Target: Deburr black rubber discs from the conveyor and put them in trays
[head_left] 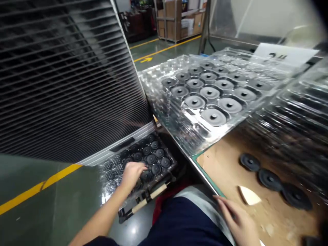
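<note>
- Black discs (151, 159), round with raised centres, sit in rows in the low tray; the left hand (134, 172) is down among them, and whether its fingers hold one is hidden.
- Low tray (106, 186): clear, shiny, moulded plastic, lying below the table's level.
- Three loose discs (269, 179), black and round, lie in a slanting row on the brown table (217, 160), the last two touching or nearly so.
- Pale wedge (249, 195): cream, pointed, flat on the table near the right hand (238, 218), which is at the table's edge.
</note>
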The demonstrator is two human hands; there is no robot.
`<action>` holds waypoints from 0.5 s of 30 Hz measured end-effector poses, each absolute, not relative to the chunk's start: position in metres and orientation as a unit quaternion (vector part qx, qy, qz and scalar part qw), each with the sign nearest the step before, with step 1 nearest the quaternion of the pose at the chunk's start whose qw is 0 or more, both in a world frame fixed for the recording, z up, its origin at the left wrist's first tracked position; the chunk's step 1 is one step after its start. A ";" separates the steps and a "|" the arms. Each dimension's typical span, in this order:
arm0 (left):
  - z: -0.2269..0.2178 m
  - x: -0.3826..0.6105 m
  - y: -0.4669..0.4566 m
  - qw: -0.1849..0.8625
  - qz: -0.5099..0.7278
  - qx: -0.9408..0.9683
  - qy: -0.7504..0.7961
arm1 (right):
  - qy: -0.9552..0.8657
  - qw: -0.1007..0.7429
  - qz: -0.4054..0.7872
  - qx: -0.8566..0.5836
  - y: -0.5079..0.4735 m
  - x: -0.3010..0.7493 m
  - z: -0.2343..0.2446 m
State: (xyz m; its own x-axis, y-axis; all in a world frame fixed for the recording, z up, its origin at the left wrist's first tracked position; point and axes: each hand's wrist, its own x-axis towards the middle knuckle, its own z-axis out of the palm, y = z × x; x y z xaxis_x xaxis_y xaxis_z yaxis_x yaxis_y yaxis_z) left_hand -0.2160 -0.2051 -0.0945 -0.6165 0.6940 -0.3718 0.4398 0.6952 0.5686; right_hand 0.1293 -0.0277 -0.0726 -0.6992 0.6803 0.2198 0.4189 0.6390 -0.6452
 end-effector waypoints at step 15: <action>-0.152 -0.246 -0.334 -0.004 0.054 0.078 0.995 | -0.856 0.238 0.211 -0.407 -0.036 0.136 -0.097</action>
